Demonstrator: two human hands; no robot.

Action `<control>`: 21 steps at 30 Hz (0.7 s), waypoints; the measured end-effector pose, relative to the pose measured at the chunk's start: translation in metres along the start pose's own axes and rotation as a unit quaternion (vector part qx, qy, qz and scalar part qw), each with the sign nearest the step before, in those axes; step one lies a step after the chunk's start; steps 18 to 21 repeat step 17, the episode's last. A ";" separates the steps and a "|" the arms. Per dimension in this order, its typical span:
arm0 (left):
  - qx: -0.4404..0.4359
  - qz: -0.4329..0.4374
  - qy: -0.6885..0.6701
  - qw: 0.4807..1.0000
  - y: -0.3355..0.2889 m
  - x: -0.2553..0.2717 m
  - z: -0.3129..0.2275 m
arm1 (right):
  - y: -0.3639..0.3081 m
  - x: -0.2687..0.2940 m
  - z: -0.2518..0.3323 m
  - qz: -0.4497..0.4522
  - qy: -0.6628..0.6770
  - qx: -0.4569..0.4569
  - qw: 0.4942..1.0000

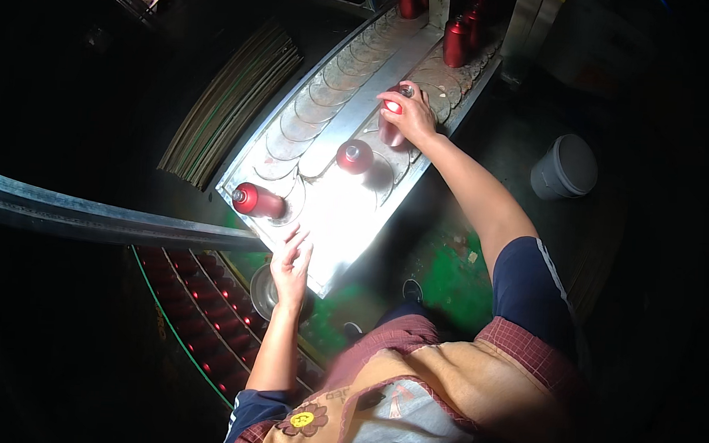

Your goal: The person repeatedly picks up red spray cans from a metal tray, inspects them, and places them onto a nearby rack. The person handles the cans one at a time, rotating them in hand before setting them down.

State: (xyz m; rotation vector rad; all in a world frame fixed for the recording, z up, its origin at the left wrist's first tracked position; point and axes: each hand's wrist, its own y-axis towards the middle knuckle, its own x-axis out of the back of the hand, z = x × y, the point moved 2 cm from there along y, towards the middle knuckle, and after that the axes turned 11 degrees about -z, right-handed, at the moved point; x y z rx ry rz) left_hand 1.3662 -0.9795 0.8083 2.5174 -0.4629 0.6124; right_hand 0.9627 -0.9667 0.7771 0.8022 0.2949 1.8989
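My right hand (412, 115) is closed around the upper part of a red metal bottle (391, 133), which stands on the slat conveyor (284, 115). Nearer to me on the same conveyor stands another red bottle (355, 156), apart from both hands and lit by a bright patch. A third red bottle (261, 202) is at the near left end, tilted in the view, with its neck toward the left. Just in front of that one, my left hand (289, 268) hovers over the conveyor's near edge. Its fingers are spread and hold nothing.
More red bottles (456, 44) stand at the conveyor's far end. Rows of red bottles fill a green-edged crate (179, 325) at lower left. A metal rail (114, 215) crosses the left side. Long slats (232, 103) are stacked beyond it. A lidded white bucket (564, 168) stands on the right.
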 end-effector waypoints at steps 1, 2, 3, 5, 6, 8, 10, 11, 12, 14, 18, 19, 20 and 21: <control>0.045 -0.023 -0.012 0.999 -0.026 0.028 0.007 | 0.012 -0.025 -0.007 0.028 -0.031 -0.015 0.999; 0.092 -0.059 -0.042 0.993 -0.052 0.056 0.016 | 0.019 -0.046 -0.013 0.051 -0.057 -0.019 0.997; 0.184 -0.108 -0.050 0.976 -0.082 0.087 0.028 | 0.021 -0.058 -0.020 0.046 -0.079 -0.008 0.996; 0.310 -0.206 -0.064 0.926 -0.148 0.156 0.049 | 0.024 -0.069 -0.025 0.050 -0.116 -0.005 0.992; 0.371 -0.262 -0.068 0.888 -0.182 0.196 0.059 | 0.024 -0.073 -0.016 0.030 -0.135 0.010 0.990; 0.417 -0.360 -0.026 0.834 -0.257 0.276 0.069 | 0.013 -0.066 0.017 -0.042 -0.143 0.049 0.988; 0.442 -0.472 0.023 0.762 -0.336 0.344 0.085 | -0.030 -0.034 0.064 -0.144 -0.102 0.124 0.976; 0.447 -0.508 0.027 0.736 -0.382 0.378 0.092 | -0.065 -0.021 0.092 -0.153 -0.075 0.135 0.976; 0.463 -0.544 0.031 0.699 -0.427 0.407 0.106 | -0.099 -0.011 0.123 -0.150 -0.052 0.186 0.970; 0.491 -0.628 0.018 0.603 -0.513 0.455 0.136 | -0.184 -0.013 0.179 -0.079 0.245 0.067 0.964; 0.528 -0.664 0.046 0.527 -0.632 0.525 0.173 | -0.321 -0.041 0.276 0.074 0.343 0.030 0.936; 0.528 -0.664 0.046 0.527 -0.632 0.525 0.173 | -0.321 -0.041 0.276 0.074 0.343 0.030 0.936; 0.528 -0.664 0.046 0.527 -0.632 0.525 0.173 | -0.321 -0.041 0.276 0.074 0.343 0.030 0.936; 0.528 -0.664 0.046 0.527 -0.632 0.525 0.173 | -0.321 -0.041 0.276 0.074 0.343 0.030 0.936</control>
